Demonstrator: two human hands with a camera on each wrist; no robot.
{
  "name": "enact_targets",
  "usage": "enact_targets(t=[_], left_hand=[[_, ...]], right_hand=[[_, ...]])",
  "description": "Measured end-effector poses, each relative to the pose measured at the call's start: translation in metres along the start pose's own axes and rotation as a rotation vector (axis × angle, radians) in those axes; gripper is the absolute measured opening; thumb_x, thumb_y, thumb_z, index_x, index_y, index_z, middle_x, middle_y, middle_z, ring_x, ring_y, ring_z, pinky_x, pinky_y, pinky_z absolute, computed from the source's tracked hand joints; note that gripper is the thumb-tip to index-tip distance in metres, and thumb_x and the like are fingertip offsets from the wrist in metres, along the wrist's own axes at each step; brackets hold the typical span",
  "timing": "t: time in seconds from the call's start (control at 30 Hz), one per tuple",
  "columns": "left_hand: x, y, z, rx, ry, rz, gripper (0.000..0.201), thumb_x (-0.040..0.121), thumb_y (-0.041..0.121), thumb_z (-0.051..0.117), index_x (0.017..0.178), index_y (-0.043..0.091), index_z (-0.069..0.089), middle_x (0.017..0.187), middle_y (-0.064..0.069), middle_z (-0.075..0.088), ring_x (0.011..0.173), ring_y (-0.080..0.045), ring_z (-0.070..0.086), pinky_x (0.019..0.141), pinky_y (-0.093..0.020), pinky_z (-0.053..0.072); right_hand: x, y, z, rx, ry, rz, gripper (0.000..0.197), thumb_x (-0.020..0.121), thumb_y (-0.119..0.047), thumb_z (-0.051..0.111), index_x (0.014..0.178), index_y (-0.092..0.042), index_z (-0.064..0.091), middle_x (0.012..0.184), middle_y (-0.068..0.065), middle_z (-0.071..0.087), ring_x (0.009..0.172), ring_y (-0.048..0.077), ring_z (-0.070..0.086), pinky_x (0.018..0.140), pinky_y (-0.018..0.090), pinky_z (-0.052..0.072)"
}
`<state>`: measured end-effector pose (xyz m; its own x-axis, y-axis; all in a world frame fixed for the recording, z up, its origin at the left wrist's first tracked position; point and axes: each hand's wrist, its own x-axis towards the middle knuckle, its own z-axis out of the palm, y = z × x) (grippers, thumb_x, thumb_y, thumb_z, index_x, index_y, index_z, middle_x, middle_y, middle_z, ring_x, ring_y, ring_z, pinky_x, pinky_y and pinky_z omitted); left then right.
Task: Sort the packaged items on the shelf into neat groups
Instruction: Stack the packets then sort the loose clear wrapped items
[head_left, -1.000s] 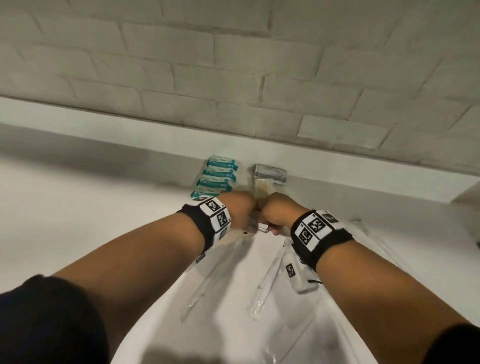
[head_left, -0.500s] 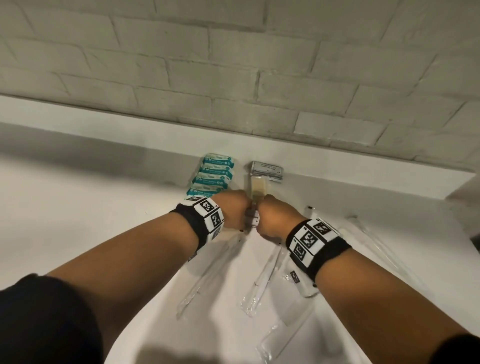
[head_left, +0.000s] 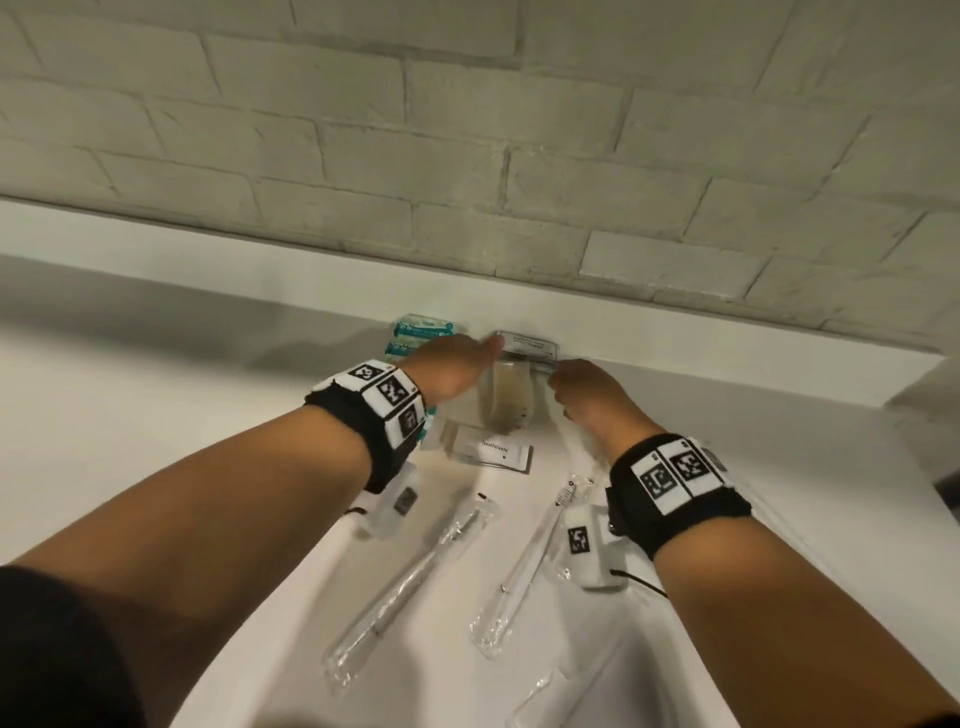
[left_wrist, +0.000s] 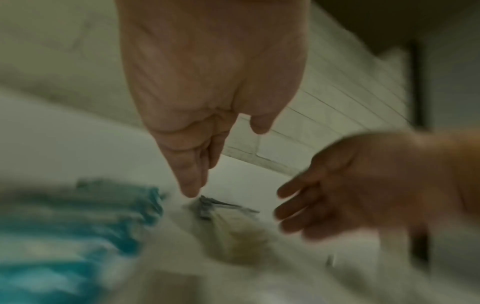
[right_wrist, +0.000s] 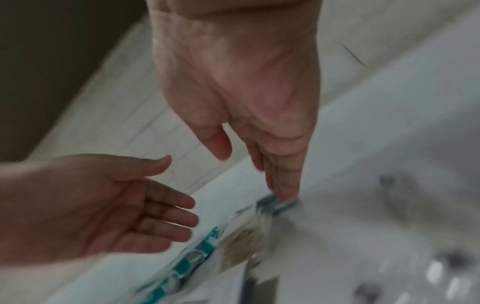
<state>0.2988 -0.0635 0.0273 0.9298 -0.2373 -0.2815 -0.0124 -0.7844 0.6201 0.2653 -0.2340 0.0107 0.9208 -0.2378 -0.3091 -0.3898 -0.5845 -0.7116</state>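
Note:
A clear packet with beige contents and a grey header lies flat on the white shelf, against the back ledge. My left hand reaches over it with straight fingers, a fingertip at the header's left corner. My right hand is open too, its fingertips touching the header's right end. Neither hand holds anything. A stack of teal packets sits just left, partly hidden by my left hand. A white packet labelled toothpaste lies in front.
Two long clear-sleeved toothbrushes lie on the shelf between my forearms, and more clear wrappers lie nearer me. A raised ledge and a brick wall close off the back.
Both hands were fisted together around a packet a second ago. They have moved toward the wall, parted and opened, and the beige packet now lies on the shelf.

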Motion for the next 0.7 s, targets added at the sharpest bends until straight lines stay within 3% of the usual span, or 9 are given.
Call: enact_targets(t=[0.07,0.13,0.23,0.3,0.37,0.47,0.53,0.6,0.7], left_hand=[[0.012,0.007,0.011,-0.367,-0.053,-0.181,0.079,0.090,0.068,0.028,0.137,0.006,0.045,0.142,-0.015,0.048,0.125,-0.031,0.051,0.105,-0.038,0.043],[0.022,0.006,0.023,-0.544,-0.085,-0.243,0.082,0.087,0.071,0.031,0.134,0.005,0.045,0.136,-0.016,0.052,0.121,-0.030,0.053,0.103,-0.038,0.045],[0.035,0.004,0.034,-0.615,-0.078,-0.219,0.080,0.085,0.074,0.031,0.119,0.006,0.058,0.112,-0.012,0.062,0.105,-0.026,0.060,0.103,-0.042,0.045],[0.044,0.001,0.039,-0.654,-0.079,-0.215,0.075,0.076,0.078,0.034,0.096,0.013,0.065,0.098,-0.009,0.065,0.096,-0.023,0.062,0.101,-0.045,0.048],[0.046,0.000,0.038,-0.641,-0.081,-0.210,0.074,0.071,0.079,0.035,0.087,0.014,0.064,0.099,-0.011,0.069,0.098,-0.028,0.066,0.099,-0.046,0.049],[0.041,0.003,0.036,-0.660,-0.076,-0.225,0.079,0.079,0.076,0.035,0.107,0.008,0.063,0.112,-0.014,0.067,0.110,-0.031,0.063,0.100,-0.044,0.049],[0.032,0.006,0.031,-0.557,-0.022,-0.219,0.084,0.082,0.074,0.035,0.124,0.004,0.056,0.122,-0.015,0.061,0.116,-0.031,0.058,0.103,-0.041,0.046],[0.011,0.013,0.020,-0.328,0.064,-0.073,0.064,0.092,0.058,0.040,0.119,0.003,0.058,0.115,-0.017,0.062,0.110,-0.033,0.059,0.095,-0.037,0.048],[-0.037,0.013,0.007,-0.120,0.214,0.213,0.030,0.093,0.034,0.050,0.094,0.007,0.063,0.085,-0.009,0.066,0.076,-0.025,0.062,0.063,-0.028,0.046]], right_hand=[[0.001,-0.001,0.007,0.455,-0.023,0.141,0.022,0.094,-0.019,0.045,0.074,-0.019,0.053,0.075,0.003,0.051,0.068,0.017,0.046,0.067,0.030,0.040],[0.002,0.000,0.013,0.770,-0.091,0.205,0.024,0.095,-0.021,0.044,0.072,-0.019,0.050,0.065,0.000,0.042,0.058,0.015,0.039,0.059,0.028,0.034],[0.006,0.001,0.019,0.879,-0.126,0.219,0.025,0.096,-0.020,0.040,0.072,-0.018,0.048,0.063,0.000,0.043,0.056,0.015,0.040,0.056,0.026,0.034],[0.007,0.000,0.022,0.917,-0.144,0.221,0.024,0.097,-0.019,0.040,0.075,-0.016,0.049,0.065,0.002,0.046,0.057,0.016,0.044,0.055,0.026,0.037],[0.005,-0.001,0.024,0.943,-0.147,0.224,0.025,0.098,-0.018,0.040,0.075,-0.016,0.050,0.066,0.002,0.048,0.059,0.016,0.047,0.055,0.026,0.040],[0.003,-0.001,0.020,0.878,-0.147,0.225,0.021,0.099,-0.020,0.041,0.082,-0.016,0.054,0.071,0.001,0.052,0.064,0.015,0.050,0.058,0.026,0.041],[-0.006,-0.004,0.008,0.674,-0.154,0.189,0.016,0.099,-0.025,0.044,0.102,-0.016,0.057,0.087,0.001,0.057,0.076,0.017,0.053,0.070,0.028,0.046],[-0.016,-0.003,-0.011,0.319,-0.140,0.076,0.026,0.098,-0.026,0.047,0.119,-0.016,0.059,0.108,0.005,0.063,0.093,0.021,0.058,0.082,0.034,0.047],[-0.039,0.016,-0.036,-0.017,-0.306,-0.116,0.030,0.095,-0.015,0.055,0.120,-0.030,0.062,0.120,-0.005,0.061,0.110,0.017,0.060,0.074,0.024,0.053]])
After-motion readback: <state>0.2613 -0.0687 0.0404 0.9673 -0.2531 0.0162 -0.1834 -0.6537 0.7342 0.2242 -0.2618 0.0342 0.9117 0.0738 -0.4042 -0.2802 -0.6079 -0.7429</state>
